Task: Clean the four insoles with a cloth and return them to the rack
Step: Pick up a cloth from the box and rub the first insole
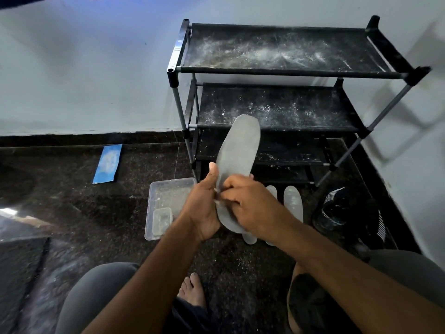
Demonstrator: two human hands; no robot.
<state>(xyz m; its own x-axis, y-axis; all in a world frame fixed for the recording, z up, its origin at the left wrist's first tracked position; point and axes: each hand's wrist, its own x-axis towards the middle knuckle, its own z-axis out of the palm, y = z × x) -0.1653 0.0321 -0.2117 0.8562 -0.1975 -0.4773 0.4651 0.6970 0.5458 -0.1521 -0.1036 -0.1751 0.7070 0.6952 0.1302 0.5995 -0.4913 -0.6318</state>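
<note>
I hold a grey insole (pixel 238 145) upright in front of the rack (pixel 296 73), toe end up. My left hand (pixel 202 206) grips its lower half from the left, thumb lying up along the edge. My right hand (pixel 250 203) curls over the insole's middle from the right; a small pale bit shows under its fingers, and I cannot tell whether that is a cloth. Three more pale insoles lie on the floor behind my hands: one (pixel 292 203) in plain view, a second (pixel 272 190) mostly hidden, and a third (pixel 249 238) peeking out below my wrist.
The black rack has several dusty shelves and stands against the white wall. A clear plastic tub (pixel 168 189) with a smaller tub inside sits left of my hands. A blue strip (pixel 108 163) lies on the dark floor. A black object (pixel 349 213) sits right of the insoles.
</note>
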